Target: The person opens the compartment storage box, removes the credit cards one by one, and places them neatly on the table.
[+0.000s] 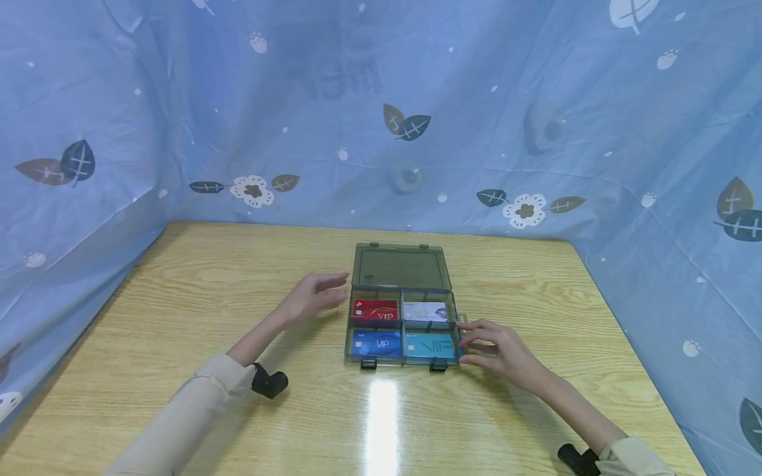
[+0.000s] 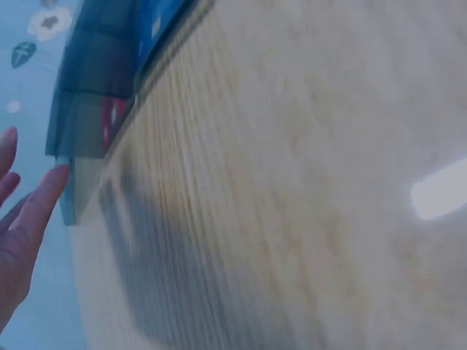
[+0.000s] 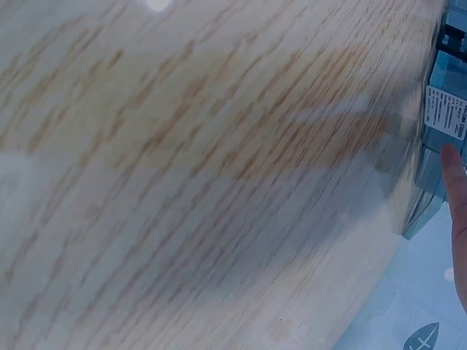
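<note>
A smoky clear plastic box [image 1: 348, 344] lies on the table with its lid [image 1: 411, 268] folded back flat behind it. Each of its compartments holds a card: a red VIP card [image 1: 372, 308] back left, a white one [image 1: 423, 310] back right, a dark blue one [image 1: 372, 343] front left, a teal one [image 1: 425, 345] front right. Beside the left wall near the hinge, my left hand [image 1: 312, 295] has its fingers extended and holds nothing. My right hand [image 1: 500, 349] has loosely bent fingers, the fingertips right at the right wall. A printed label [image 3: 446, 113] shows on that side.
Black latches [image 1: 438, 365] stick out from the box's front edge, and a small clear hanging tab [image 1: 462, 318] from its right side. The wooden table [image 1: 238, 258] ends at a blue patterned cloth [image 1: 333, 145] behind and at both sides. Light glares on the table in front.
</note>
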Demonstrator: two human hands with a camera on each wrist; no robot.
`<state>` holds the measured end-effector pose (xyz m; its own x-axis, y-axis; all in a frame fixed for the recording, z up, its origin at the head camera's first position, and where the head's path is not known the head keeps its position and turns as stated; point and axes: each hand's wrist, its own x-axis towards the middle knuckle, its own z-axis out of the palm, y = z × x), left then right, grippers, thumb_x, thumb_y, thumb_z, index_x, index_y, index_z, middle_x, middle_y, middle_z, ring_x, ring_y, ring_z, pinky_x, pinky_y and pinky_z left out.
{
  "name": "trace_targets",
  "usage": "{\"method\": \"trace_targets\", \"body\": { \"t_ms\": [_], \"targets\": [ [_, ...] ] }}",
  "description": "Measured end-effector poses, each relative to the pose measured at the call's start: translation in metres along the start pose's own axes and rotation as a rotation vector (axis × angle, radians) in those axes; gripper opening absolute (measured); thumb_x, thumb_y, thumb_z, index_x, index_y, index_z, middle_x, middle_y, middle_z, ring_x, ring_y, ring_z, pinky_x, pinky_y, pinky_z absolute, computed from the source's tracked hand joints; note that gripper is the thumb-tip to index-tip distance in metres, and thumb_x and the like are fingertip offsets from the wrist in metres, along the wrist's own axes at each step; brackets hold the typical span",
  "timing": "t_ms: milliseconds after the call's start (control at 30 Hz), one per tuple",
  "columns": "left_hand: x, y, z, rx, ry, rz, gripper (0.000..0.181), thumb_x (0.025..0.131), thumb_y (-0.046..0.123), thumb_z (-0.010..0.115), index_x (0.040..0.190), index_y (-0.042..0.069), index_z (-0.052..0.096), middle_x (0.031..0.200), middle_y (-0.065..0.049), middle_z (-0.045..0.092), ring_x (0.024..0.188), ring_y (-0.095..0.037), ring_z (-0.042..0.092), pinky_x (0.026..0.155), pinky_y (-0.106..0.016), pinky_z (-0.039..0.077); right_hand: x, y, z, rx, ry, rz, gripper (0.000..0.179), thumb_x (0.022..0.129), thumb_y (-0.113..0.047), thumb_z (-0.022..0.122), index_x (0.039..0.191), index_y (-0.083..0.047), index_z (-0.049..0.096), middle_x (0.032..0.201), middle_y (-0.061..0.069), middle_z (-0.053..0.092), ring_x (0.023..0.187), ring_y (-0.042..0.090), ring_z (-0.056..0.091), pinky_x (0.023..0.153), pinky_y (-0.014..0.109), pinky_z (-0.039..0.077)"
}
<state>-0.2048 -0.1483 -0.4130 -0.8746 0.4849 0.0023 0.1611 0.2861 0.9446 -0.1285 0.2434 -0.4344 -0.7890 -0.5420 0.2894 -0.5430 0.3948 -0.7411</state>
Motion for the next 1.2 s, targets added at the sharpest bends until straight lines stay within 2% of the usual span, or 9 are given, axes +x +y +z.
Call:
{"method": "trace_targets", "body": {
  "t_ms": [167, 400, 700, 800, 1033, 1200],
  "targets": [
    [-0.016, 0.006, 0.006, -0.036, 0.015, -0.019, 0.049, 0.093, 0.009, 0.062, 0.136, -0.008, 0.047, 0.141, -0.022, 0.045, 0.122, -0.035, 0.052, 0.091, -0.031, 0.050, 0.000, 0.000, 0.001, -0.003, 0.002, -0.004, 0.019, 0.077, -0.005, 0.078, 0.094, -0.001, 0.070, 0.119, 0.024, 0.060, 0.105, 0.039, 0.061, 0.078, 0.031, 0.055],
    [-0.034, 0.013, 0.014, -0.107, -0.008, -0.042, 0.048, 0.092, 0.008, 0.063, 0.134, -0.009, 0.048, 0.139, -0.024, 0.047, 0.119, -0.036, 0.055, 0.089, -0.031, 0.051, 0.000, -0.001, 0.001, -0.003, 0.007, -0.002, 0.019, 0.077, -0.005, 0.078, 0.094, -0.002, 0.070, 0.119, 0.023, 0.060, 0.105, 0.038, 0.060, 0.078, 0.030, 0.055],
    [-0.054, 0.024, 0.025, -0.090, -0.077, -0.086, 0.045, 0.093, 0.014, 0.064, 0.132, -0.004, 0.054, 0.137, -0.023, 0.050, 0.115, -0.034, 0.058, 0.090, -0.033, 0.051, 0.001, 0.000, 0.000, 0.000, 0.001, 0.000, 0.018, 0.077, -0.004, 0.077, 0.094, -0.001, 0.070, 0.120, 0.024, 0.060, 0.105, 0.038, 0.060, 0.078, 0.030, 0.055],
    [-0.059, 0.026, 0.030, -0.091, -0.080, -0.110, 0.044, 0.093, 0.015, 0.064, 0.132, -0.003, 0.055, 0.137, -0.022, 0.050, 0.115, -0.033, 0.058, 0.091, -0.035, 0.051, 0.000, 0.000, -0.001, -0.001, 0.000, 0.006, 0.018, 0.077, -0.005, 0.077, 0.094, -0.002, 0.070, 0.120, 0.024, 0.060, 0.106, 0.039, 0.060, 0.078, 0.031, 0.055],
    [-0.062, 0.027, 0.043, 0.027, -0.003, -0.069, 0.039, 0.089, 0.011, 0.068, 0.125, -0.003, 0.060, 0.132, -0.023, 0.054, 0.109, -0.035, 0.061, 0.085, -0.033, 0.054, 0.000, 0.001, -0.001, -0.005, 0.007, 0.000, 0.018, 0.078, -0.005, 0.077, 0.094, -0.002, 0.070, 0.119, 0.023, 0.060, 0.105, 0.038, 0.060, 0.078, 0.031, 0.055],
    [-0.058, 0.024, 0.051, 0.148, 0.033, -0.085, 0.031, 0.089, 0.009, 0.068, 0.118, -0.001, 0.065, 0.127, -0.024, 0.056, 0.100, -0.035, 0.065, 0.079, -0.033, 0.056, 0.000, 0.001, 0.000, -0.002, 0.011, -0.007, 0.018, 0.077, -0.005, 0.077, 0.093, -0.002, 0.070, 0.119, 0.023, 0.061, 0.105, 0.039, 0.060, 0.077, 0.031, 0.055]
  ]
}}
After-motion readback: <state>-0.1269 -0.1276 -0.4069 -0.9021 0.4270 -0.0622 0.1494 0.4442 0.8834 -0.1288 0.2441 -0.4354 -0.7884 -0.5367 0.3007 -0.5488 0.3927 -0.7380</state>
